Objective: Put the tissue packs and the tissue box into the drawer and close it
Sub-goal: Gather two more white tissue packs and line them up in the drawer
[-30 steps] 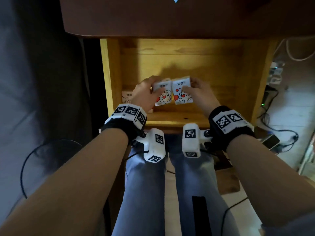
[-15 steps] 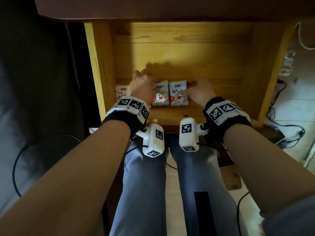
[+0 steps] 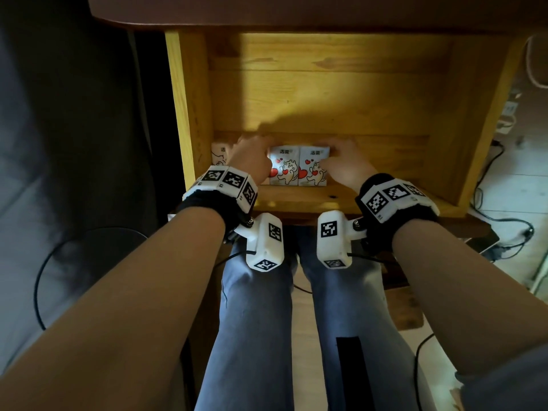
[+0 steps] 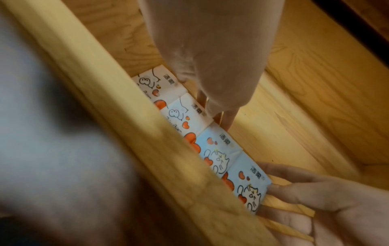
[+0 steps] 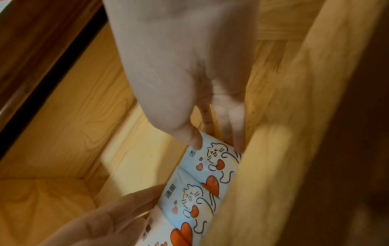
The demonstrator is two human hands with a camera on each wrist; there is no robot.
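While both relaxed, the left hand [image 3: 252, 160] and right hand [image 3: 347, 169] touch tissue packs [image 3: 284, 170] in the wooden drawer [image 3: 189, 114].

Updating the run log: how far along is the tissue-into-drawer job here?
Done: four tissue packs lie in a row against the front wall of the open drawer. In hand: the left hand and right hand touch the row, seemingly squaring it up. Left: the tissue box, not in view, must go in, then the drawer gets closed.

Tissue packs [image 3: 298, 169] line the front wall inside the drawer [image 3: 326, 93].
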